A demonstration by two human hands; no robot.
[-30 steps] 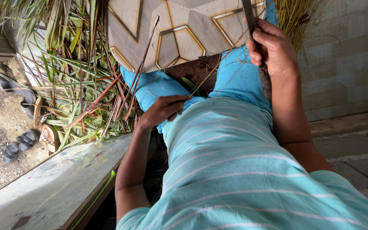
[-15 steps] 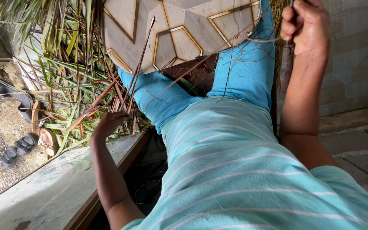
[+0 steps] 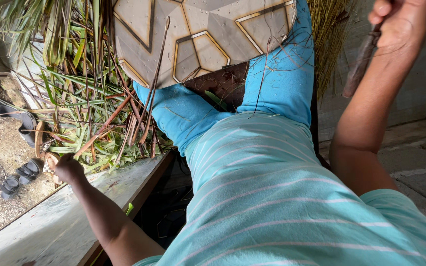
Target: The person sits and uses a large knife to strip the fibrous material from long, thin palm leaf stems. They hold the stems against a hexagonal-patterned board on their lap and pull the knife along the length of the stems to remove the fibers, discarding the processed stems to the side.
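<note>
Left hand [image 3: 69, 168] closed around stalks at the near edge of the leaf pile [image 3: 87, 118], past the tabletop [image 3: 50, 226]. Right hand [image 3: 399, 22] fisted on a dark tool [image 3: 361, 61], raised. Advice: pull one stalk, keep tool clear of knees.

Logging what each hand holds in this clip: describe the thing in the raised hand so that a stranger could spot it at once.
Start at the bright blue trousers mid-frame and look to the upper right corner, where the right hand is lifted. A dark tool hangs down from its fist. Unlike the green leaves and reddish-brown stalks at the left, it is short, thick, blackish and off the ground.
</note>
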